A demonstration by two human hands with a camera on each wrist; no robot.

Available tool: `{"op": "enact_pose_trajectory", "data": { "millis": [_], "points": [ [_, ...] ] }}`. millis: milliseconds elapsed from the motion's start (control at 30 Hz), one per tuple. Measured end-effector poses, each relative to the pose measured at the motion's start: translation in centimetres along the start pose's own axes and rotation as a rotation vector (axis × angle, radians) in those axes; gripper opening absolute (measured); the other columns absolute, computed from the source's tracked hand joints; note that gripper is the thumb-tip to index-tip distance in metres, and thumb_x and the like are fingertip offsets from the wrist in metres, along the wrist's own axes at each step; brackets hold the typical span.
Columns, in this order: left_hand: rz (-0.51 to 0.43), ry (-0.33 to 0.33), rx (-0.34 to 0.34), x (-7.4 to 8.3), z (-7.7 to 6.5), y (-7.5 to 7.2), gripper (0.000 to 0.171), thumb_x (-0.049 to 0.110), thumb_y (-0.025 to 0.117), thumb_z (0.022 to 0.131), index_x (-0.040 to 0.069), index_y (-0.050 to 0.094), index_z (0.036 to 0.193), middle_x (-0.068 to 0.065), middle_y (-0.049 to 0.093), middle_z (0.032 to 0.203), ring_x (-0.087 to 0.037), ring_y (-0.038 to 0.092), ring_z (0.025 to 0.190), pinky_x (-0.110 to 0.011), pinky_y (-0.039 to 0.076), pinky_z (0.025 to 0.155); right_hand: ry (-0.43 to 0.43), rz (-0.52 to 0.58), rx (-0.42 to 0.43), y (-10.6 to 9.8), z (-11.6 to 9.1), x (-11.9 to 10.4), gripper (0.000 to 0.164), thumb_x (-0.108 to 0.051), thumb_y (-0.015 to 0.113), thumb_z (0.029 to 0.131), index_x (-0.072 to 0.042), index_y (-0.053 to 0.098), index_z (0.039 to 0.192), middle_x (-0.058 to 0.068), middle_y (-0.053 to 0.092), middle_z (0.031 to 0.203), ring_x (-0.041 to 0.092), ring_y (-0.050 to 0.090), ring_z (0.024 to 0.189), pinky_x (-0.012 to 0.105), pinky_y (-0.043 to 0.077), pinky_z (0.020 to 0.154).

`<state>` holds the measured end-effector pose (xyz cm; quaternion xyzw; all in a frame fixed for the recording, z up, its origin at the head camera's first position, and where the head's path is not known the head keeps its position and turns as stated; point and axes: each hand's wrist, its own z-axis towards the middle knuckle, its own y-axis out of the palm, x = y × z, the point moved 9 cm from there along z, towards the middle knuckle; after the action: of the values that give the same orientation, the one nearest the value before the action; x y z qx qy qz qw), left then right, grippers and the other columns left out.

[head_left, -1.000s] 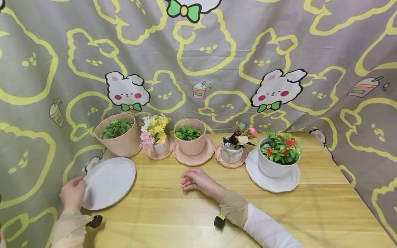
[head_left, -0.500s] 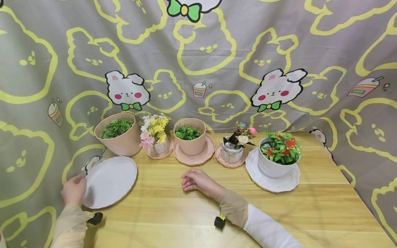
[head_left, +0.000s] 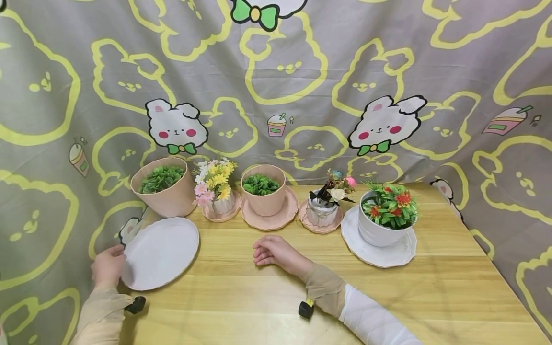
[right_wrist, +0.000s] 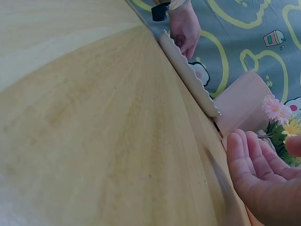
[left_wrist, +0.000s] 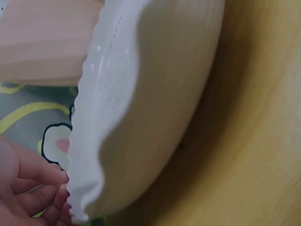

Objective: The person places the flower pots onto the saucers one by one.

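Observation:
My left hand point(head_left: 109, 268) pinches the left rim of a round white saucer point(head_left: 161, 254). Its scalloped edge stands out in the left wrist view, where my thumb and fingers point(left_wrist: 44, 174) meet at the saucer's rim point(left_wrist: 106, 89). Behind that saucer is a large pink pot point(head_left: 170, 199) with green leaves, which appears tilted. My right hand point(head_left: 282, 255) lies idle over the middle of the wooden table, fingers loosely curled and holding nothing. The right wrist view also shows those relaxed fingers point(right_wrist: 256, 157).
Along the back, a small flower pot point(head_left: 223, 205), a pink pot point(head_left: 265, 202) and another small pot point(head_left: 322, 213) stand on pink saucers. At right, a white pot point(head_left: 381, 230) with red flowers sits on a white saucer point(head_left: 355, 242). A patterned curtain point(head_left: 302, 86) hangs behind.
My left hand has moved slightly right, and the white saucer has shifted right with it. My right hand has stayed in place.

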<state>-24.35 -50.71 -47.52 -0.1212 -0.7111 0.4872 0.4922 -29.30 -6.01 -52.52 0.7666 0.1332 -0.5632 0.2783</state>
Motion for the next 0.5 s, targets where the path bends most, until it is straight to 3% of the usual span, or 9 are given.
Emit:
{"op": "enact_pose_trajectory", "data": {
  "millis": [133,300,367,500],
  "points": [
    [-0.009,0.012,0.019,0.0,-0.1,0.3,0.047,0.007,0.042,0.087,-0.004,0.057,0.13,-0.026,0.06,0.126,-0.051,0.045,0.124,-0.054,0.038,0.092,0.003,-0.005,0.002,0.2,0.1,-0.2,0.03,-0.016,0.043,0.102,0.01,0.056,0.111,0.005,0.063,0.082,0.013,0.065,0.071,0.029,0.06,0.074],
    [-0.042,0.02,0.014,0.1,-0.6,0.7,0.046,0.004,0.043,0.086,-0.004,0.059,0.128,-0.026,0.065,0.118,-0.042,0.054,0.116,-0.024,0.042,0.073,-0.006,-0.018,0.009,0.5,0.6,-0.6,0.032,-0.017,0.044,0.102,0.011,0.055,0.112,0.005,0.062,0.082,0.013,0.065,0.072,0.028,0.06,0.074],
    [-0.051,0.017,0.004,0.3,-0.8,0.9,0.045,0.005,0.046,0.086,-0.004,0.06,0.128,-0.025,0.067,0.116,-0.032,0.058,0.104,-0.016,0.038,0.063,-0.008,-0.027,0.018,0.7,0.9,-0.8,0.032,-0.017,0.044,0.101,0.011,0.055,0.113,0.006,0.062,0.083,0.014,0.064,0.072,0.028,0.06,0.074],
    [-0.128,0.031,-0.03,0.8,-1.1,1.6,0.043,0.002,0.047,0.086,-0.008,0.059,0.127,-0.026,0.069,0.111,-0.003,0.055,0.078,-0.013,0.044,0.056,-0.02,-0.064,0.03,1.0,1.4,-1.0,0.032,-0.016,0.045,0.101,0.011,0.056,0.112,0.006,0.062,0.083,0.014,0.064,0.071,0.029,0.06,0.073]
  ]
}}
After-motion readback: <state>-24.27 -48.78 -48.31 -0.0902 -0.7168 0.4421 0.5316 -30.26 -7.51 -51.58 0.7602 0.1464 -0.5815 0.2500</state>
